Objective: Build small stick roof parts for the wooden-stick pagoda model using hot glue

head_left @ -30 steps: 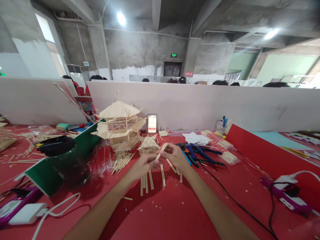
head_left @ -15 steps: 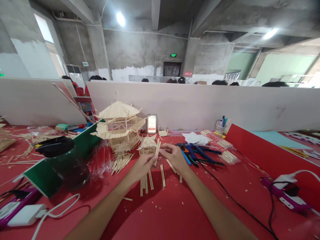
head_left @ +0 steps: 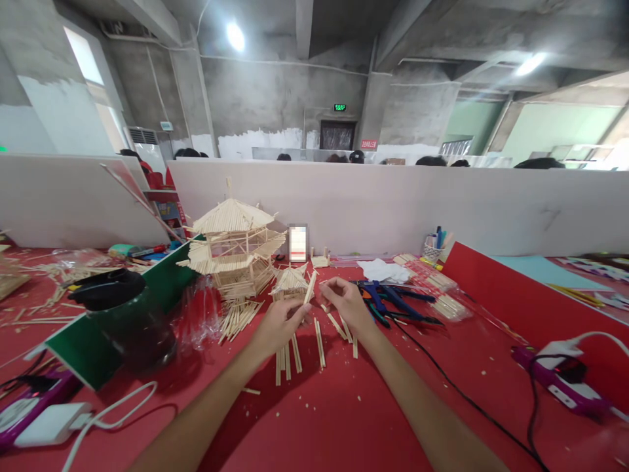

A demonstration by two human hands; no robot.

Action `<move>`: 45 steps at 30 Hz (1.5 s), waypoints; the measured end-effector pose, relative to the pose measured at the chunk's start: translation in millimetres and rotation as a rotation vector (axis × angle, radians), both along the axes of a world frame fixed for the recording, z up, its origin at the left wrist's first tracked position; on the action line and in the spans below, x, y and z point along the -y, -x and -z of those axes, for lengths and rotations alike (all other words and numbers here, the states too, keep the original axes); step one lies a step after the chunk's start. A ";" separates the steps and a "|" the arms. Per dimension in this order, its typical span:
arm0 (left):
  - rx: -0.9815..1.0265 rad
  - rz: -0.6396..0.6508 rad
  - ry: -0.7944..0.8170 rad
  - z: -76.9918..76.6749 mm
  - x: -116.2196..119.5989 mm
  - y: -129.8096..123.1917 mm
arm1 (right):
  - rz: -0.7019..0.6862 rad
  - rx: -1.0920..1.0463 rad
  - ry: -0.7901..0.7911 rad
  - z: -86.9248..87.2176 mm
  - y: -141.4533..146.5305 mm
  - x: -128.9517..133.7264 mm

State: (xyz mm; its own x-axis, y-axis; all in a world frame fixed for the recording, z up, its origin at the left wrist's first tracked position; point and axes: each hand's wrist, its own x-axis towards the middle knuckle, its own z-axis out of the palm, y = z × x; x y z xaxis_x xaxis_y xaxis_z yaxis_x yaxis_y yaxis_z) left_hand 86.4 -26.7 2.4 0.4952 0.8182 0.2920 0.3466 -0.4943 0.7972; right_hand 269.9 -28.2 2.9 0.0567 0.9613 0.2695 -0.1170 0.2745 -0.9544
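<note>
Two hands meet above the red tabletop (head_left: 344,419). My left hand (head_left: 280,324) pinches a short wooden stick (head_left: 309,287) between thumb and fingertips, tilted upward just in front of the small stick roof (head_left: 291,280). My right hand (head_left: 346,303) hovers beside it, fingers loosely curled, holding nothing (as far as can be seen). Loose sticks (head_left: 295,354) lie below both hands; a two-tiered stick pavilion (head_left: 234,249) stands behind, left.
</note>
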 end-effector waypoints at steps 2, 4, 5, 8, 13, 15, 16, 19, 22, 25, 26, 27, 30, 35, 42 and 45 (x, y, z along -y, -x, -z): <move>-0.011 -0.006 -0.018 -0.8 0.5 0.2 | -0.013 0.084 -0.034 1.2 -4.7 -2.9; -0.030 -0.014 -0.044 -0.3 0.6 0.6 | -0.060 0.138 -0.033 1.8 -8.1 -4.2; -0.041 -0.014 -0.057 0.2 0.5 0.8 | -0.089 0.140 -0.021 1.7 -8.9 -4.0; -0.059 0.009 -0.081 2.4 -0.3 1.2 | -0.188 0.054 0.013 -0.5 -8.2 -0.4; -0.057 0.075 -0.048 5.2 -2.1 0.6 | -0.251 -0.045 0.009 -6.3 -0.8 7.0; -0.056 0.081 -0.015 5.6 -2.1 0.2 | -0.209 -0.007 -0.007 -7.2 1.8 8.2; -0.051 0.083 0.002 5.7 -1.9 0.1 | -0.190 0.010 -0.014 -7.2 2.8 8.5; -0.017 0.088 0.048 6.7 -1.9 0.3 | -0.152 0.033 -0.026 -6.1 5.0 8.8; 0.003 0.078 0.069 9.6 -3.8 1.1 | -0.120 0.045 -0.033 -4.8 6.9 9.4; 0.023 0.075 0.078 12.7 -6.2 1.5 | -0.093 0.069 -0.043 -3.7 8.4 10.0; 0.035 0.081 0.090 13.1 -6.6 1.3 | -0.086 0.071 -0.048 -3.3 8.7 10.0; 0.050 0.087 0.109 13.0 -6.7 1.0 | -0.083 0.071 -0.052 -2.7 8.8 9.8; 0.092 0.096 0.196 10.2 -5.2 -0.5 | -0.083 0.060 -0.056 -0.4 8.9 8.2; 0.155 0.105 0.330 5.4 -3.8 -1.2 | -0.078 0.060 -0.055 3.4 8.6 6.0; 0.243 0.107 0.427 4.3 -3.9 -0.6 | -0.105 0.094 -0.067 3.3 7.3 7.0; 0.251 0.084 0.458 3.5 -2.2 -0.8 | -0.123 0.094 -0.073 2.5 7.5 7.5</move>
